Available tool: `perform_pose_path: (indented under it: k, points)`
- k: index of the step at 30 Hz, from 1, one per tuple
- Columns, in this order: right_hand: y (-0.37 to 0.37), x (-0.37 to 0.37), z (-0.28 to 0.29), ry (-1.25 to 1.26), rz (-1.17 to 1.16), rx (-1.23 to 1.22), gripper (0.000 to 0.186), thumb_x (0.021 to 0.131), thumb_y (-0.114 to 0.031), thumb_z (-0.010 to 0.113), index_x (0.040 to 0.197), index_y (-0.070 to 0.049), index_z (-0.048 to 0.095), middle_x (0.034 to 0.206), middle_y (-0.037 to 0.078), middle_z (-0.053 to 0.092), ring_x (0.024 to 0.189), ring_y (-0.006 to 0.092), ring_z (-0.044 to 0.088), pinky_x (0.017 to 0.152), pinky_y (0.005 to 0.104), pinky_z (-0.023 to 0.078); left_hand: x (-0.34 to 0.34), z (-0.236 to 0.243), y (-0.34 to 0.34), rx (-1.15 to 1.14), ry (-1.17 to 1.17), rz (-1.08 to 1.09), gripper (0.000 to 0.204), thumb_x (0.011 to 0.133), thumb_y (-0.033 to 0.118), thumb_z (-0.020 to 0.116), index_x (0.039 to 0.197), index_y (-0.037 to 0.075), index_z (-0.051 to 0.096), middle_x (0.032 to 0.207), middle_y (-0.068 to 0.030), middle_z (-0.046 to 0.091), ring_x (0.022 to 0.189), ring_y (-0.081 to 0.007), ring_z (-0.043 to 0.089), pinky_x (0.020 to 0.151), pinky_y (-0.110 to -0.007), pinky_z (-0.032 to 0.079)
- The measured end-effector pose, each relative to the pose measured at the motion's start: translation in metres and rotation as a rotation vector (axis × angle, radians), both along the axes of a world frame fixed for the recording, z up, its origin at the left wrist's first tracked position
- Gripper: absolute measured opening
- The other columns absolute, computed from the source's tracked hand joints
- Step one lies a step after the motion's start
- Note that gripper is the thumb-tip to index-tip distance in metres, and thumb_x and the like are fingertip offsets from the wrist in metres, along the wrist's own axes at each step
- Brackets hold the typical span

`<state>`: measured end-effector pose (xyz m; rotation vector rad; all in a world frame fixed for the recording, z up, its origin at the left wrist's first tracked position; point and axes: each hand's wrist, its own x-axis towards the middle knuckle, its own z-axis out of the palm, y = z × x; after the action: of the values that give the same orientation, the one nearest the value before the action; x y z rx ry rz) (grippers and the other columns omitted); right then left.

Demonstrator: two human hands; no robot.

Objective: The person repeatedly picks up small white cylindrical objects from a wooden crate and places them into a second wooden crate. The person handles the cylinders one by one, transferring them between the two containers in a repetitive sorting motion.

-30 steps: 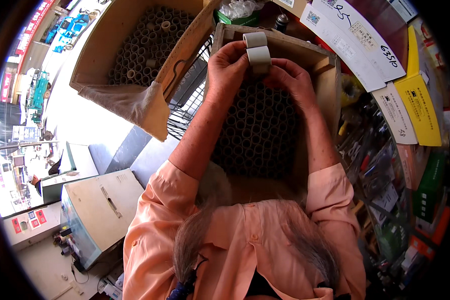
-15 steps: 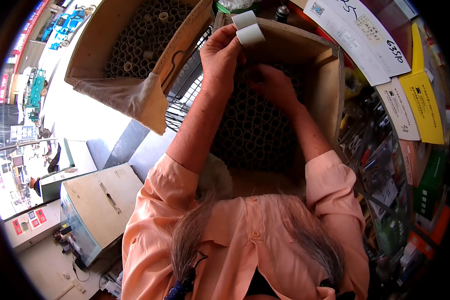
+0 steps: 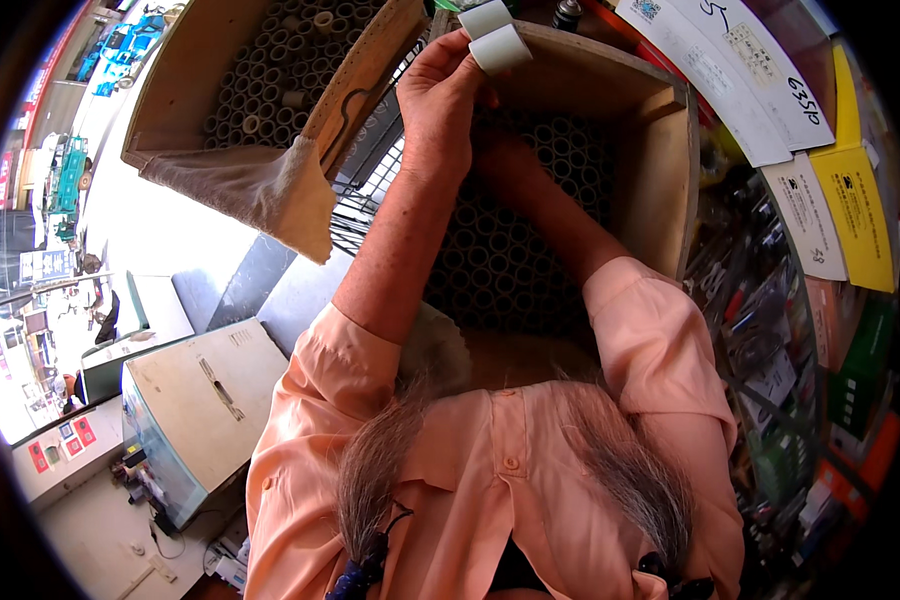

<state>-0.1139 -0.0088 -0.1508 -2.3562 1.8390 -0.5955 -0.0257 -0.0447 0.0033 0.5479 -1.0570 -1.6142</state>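
Wooden crate [image 3: 660,150], left hand [image 3: 445,95], white cylinders [image 3: 494,36]

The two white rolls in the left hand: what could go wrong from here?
1. The left hand pinches two white rolls by one side only, above the box edge; one might slip from the grip and fall among the packed tubes.
2. The right hand reaches under the left wrist, largely hidden; it could bump the left hand and loosen the rolls.
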Motion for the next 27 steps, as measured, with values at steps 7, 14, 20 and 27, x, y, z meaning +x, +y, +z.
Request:
perform_pose_path:
  k: [7, 14, 20, 27]
  points:
    - [-0.002, -0.005, 0.007, -0.008, -0.016, 0.210, 0.019, 0.081, -0.019, 0.054, 0.093, -0.006, 0.063, 0.089, 0.016, 0.066, 0.080, 0.0352, 0.064, 0.071, 0.0431, 0.052, 0.000, -0.003, -0.004, -0.028, -0.055, -0.020, 0.018, 0.087, 0.004, 0.058, 0.104, 0.001, 0.062, 0.090, -0.0072, 0.066, 0.075, -0.0122, 0.062, 0.057, -0.023, 0.047]
    - [0.016, -0.050, 0.113, -0.878, -0.120, 0.219, 0.023, 0.086, -0.022, 0.059, 0.097, -0.005, 0.067, 0.081, 0.008, 0.067, 0.075, 0.0192, 0.065, 0.069, 0.0350, 0.052, 0.004, -0.003, -0.003, -0.035, -0.108, -0.087, 0.019, 0.087, 0.001, 0.058, 0.106, 0.000, 0.061, 0.088, -0.0086, 0.066, 0.073, -0.0134, 0.063, 0.060, -0.023, 0.049]
    - [0.048, -0.073, 0.151, -1.513, -0.113, 0.191, 0.043, 0.087, -0.040, 0.063, 0.108, -0.003, 0.063, 0.092, 0.007, 0.066, 0.087, 0.0149, 0.064, 0.079, 0.0267, 0.051, -0.005, -0.003, 0.004, -0.061, -0.339, 0.042, 0.020, 0.081, 0.000, 0.065, 0.101, -0.001, 0.063, 0.087, -0.0062, 0.066, 0.074, -0.0105, 0.061, 0.062, -0.022, 0.049]
    - [0.048, -0.074, 0.142, -1.459, -0.140, 0.170, 0.042, 0.085, -0.035, 0.066, 0.111, -0.002, 0.061, 0.095, 0.007, 0.065, 0.085, 0.0151, 0.065, 0.077, 0.0265, 0.053, -0.008, -0.007, 0.005, -0.237, -0.526, 0.094, 0.024, 0.079, -0.002, 0.065, 0.103, -0.003, 0.063, 0.090, -0.0067, 0.067, 0.079, -0.0104, 0.062, 0.071, -0.022, 0.050]
